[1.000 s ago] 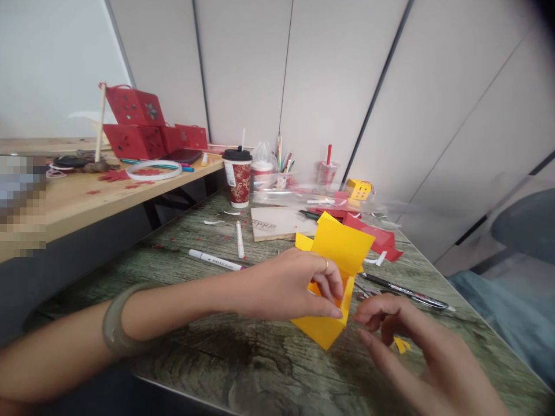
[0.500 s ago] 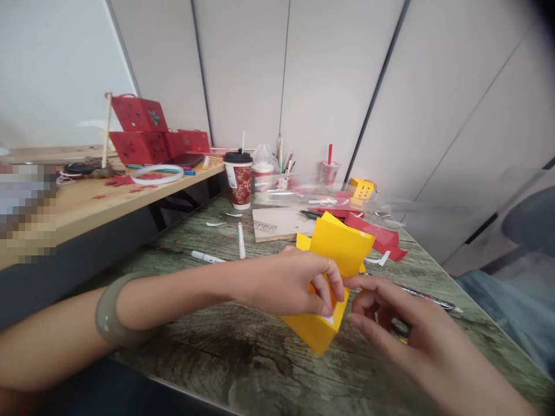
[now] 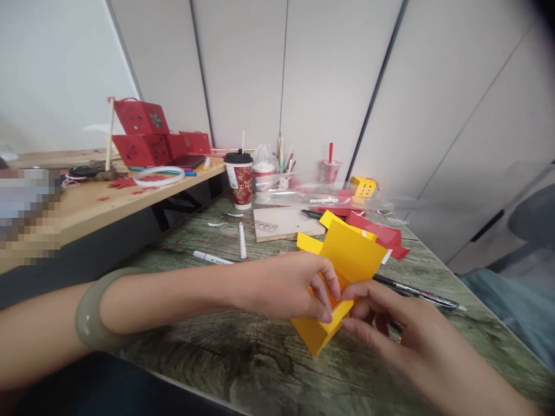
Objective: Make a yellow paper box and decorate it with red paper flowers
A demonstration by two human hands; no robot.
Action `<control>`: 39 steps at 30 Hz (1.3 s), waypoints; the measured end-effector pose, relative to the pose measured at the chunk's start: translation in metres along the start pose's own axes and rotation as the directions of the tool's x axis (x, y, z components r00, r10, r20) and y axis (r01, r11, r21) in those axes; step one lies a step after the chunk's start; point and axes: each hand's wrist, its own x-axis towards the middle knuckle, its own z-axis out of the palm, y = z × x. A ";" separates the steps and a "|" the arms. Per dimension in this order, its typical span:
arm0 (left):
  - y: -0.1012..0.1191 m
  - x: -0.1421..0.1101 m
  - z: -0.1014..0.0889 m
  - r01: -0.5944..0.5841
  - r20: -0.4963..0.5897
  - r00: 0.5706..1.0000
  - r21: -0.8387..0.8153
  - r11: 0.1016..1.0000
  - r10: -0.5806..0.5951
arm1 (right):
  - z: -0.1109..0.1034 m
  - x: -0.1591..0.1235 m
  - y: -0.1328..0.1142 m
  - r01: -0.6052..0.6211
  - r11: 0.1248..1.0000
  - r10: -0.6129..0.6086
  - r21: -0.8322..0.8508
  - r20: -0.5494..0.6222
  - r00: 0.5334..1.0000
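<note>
A partly folded yellow paper box [image 3: 353, 249] stands on the dark wood-grain table with its flaps raised. My left hand [image 3: 299, 286], with a ring on one finger and a bangle on the wrist, reaches over it. Its fingers curl into the opening and press on the near edge, by a small white strip. From the right, my right hand [image 3: 385, 323] has thumb and fingertips closed on the side edge of the same box. The inner fingertips and the box's far lower side are partly hidden.
A white board [image 3: 281, 224] and red paper [image 3: 381, 234] lie behind the box. White markers [image 3: 241, 240], a black pen [image 3: 420, 292], a lidded coffee cup [image 3: 238, 180] and a small yellow box [image 3: 363, 187] are around. Red boxes [image 3: 141, 150] sit on a wooden shelf at left.
My right hand has moved left and closed on the box's side edge. The box has turned slightly, its raised flap leaning further right. My left hand stays in the opening.
</note>
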 end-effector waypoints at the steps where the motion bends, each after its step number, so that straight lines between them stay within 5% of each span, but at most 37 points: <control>1: 0.002 -0.001 -0.001 -0.003 -0.004 1.000 0.043 0.999 0.004 | 0.000 0.000 0.000 0.005 1.000 -0.005 -0.002 -0.014 1.000; 4: 0.008 -0.002 -0.004 -0.009 0.016 1.000 0.136 0.991 0.006 | 0.000 0.000 0.000 0.014 1.000 -0.014 -0.009 -0.024 1.000; 13: 0.004 0.003 -0.005 -0.011 0.079 0.997 0.050 0.999 0.007 | -0.001 -0.001 0.000 -0.001 1.000 0.001 -0.012 0.015 1.000; 19: 0.005 -0.010 -0.007 -0.175 -0.097 0.971 0.338 0.925 0.219 | -0.002 0.002 -0.001 0.031 0.999 -0.032 -0.042 -0.033 0.999; 22: 0.003 -0.014 -0.011 -0.227 -0.093 0.952 0.420 0.879 0.291 | -0.003 0.002 -0.001 0.023 0.999 -0.024 -0.039 -0.032 0.999; 27: -0.001 -0.016 -0.018 -0.289 0.017 0.953 0.351 0.891 0.303 | -0.002 -0.001 0.003 -0.040 0.993 0.046 0.114 -0.050 0.998; 33: -0.009 -0.011 -0.011 -0.222 -0.105 0.964 0.178 0.959 0.243 | 0.009 -0.006 0.000 -0.188 0.903 0.208 0.386 -0.011 0.978; 39: -0.013 -0.009 -0.002 -0.204 -0.198 0.955 0.104 0.974 0.221 | 0.011 -0.008 -0.002 -0.007 0.935 0.113 0.354 -0.277 0.954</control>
